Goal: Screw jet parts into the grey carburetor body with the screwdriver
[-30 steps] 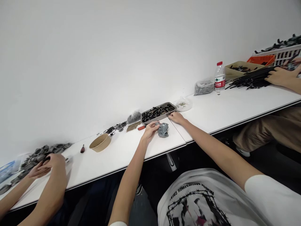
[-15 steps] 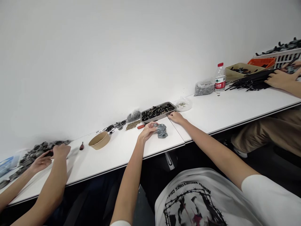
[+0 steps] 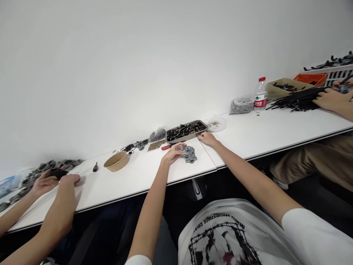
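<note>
My left hand is closed on the left side of a grey cast-metal carburetor body, which rests at the white table's surface. Just behind those fingers lies a red handle, its far end hidden by the hand. My right hand is curled, fingers pressed together, at the front right corner of a metal tray. Whether anything is in its fingertips is hidden. The tray holds many small black and brass-coloured parts.
Small brass pieces, a bag of dark parts and a paper bowl stand left of the tray. A clear bag and a bottle are to the right. Co-workers' hands work at both sides.
The carburetor body has turned in my left hand, so a round opening now faces up. My right hand stays by the tray corner. The left co-worker's hands have shifted slightly.
</note>
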{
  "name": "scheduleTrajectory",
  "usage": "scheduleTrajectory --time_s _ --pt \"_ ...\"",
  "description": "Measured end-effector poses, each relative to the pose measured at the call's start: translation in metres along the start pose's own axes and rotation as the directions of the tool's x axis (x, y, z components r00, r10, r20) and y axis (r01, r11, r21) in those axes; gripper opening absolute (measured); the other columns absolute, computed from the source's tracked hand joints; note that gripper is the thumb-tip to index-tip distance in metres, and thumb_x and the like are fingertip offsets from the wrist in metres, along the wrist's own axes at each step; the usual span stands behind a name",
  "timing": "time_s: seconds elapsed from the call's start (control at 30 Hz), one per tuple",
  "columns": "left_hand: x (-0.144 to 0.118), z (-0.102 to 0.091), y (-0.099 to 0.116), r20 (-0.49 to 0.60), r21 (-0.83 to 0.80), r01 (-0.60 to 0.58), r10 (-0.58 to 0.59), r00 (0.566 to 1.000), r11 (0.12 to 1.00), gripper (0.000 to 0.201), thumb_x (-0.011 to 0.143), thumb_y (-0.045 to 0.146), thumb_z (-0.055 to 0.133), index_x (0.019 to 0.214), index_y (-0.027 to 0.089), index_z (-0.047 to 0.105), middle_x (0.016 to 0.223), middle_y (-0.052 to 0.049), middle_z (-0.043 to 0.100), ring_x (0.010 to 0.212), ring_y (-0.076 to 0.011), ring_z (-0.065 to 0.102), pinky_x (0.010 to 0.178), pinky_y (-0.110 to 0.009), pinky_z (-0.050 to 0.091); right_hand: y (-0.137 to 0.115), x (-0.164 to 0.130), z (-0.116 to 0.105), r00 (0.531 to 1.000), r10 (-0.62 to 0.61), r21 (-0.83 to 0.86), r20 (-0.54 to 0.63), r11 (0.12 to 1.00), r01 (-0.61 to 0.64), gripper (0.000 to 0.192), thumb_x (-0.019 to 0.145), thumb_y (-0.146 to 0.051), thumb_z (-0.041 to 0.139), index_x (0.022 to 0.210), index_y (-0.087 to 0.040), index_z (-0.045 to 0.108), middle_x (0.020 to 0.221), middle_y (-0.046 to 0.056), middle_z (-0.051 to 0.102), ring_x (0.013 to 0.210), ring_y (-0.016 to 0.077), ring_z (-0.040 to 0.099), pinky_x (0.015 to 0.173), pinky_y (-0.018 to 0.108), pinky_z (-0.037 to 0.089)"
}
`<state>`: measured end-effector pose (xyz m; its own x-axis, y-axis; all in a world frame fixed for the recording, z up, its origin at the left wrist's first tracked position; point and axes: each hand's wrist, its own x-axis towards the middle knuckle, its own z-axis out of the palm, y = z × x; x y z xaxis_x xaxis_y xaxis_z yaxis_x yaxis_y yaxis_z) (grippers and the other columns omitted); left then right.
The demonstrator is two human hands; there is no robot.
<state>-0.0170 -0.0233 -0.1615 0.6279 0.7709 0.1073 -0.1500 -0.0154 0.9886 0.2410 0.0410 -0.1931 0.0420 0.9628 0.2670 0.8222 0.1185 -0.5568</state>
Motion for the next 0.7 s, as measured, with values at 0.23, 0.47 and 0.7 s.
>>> scheduleTrajectory --time_s 0.23,0.47,0.7 --pt "0.002 -0.024 0.033 -0.068 0.129 -0.09 0.099 0.993 0.988 0.047 0.065 0.022 0.082 0.109 0.015 0.066 0.113 -0.016 0.069 0.106 -0.0292 0.066 0.09 -0.041 0.05 0.001 0.002 0.002 1.0 -0.006 0.007 0.004 1.0 0.006 0.031 0.091 -0.036 0.048 0.077 -0.016 0.067 0.084 0.009 0.069 0.073 0.0187 0.059 0.06 0.026 0.031" --pt "0.016 -0.078 0.051 -0.657 0.509 -0.133 0.484 0.577 0.85 0.02 0.079 0.035 0.059 0.089 0.019 0.056 0.084 -0.006 0.064 0.066 -0.0157 0.061 0.061 -0.031 0.048 -0.002 -0.001 -0.001 1.0 -0.016 0.0 -0.002 1.0 0.016 0.032 0.093 -0.035 0.049 0.075 -0.016 0.066 0.084 0.01 0.07 0.075 0.0191 0.059 0.062 0.025 0.031" --pt "0.003 -0.099 0.028 -0.602 0.736 0.034 0.632 0.489 0.676 0.006 0.077 0.02 0.058 0.083 0.02 0.058 0.077 -0.003 0.059 0.077 -0.0189 0.056 0.078 -0.034 0.046 -0.004 -0.004 -0.004 1.0 -0.012 -0.024 0.004 1.0 0.012 0.032 0.094 -0.035 0.049 0.075 -0.016 0.066 0.083 0.009 0.07 0.074 0.0182 0.059 0.06 0.024 0.03"
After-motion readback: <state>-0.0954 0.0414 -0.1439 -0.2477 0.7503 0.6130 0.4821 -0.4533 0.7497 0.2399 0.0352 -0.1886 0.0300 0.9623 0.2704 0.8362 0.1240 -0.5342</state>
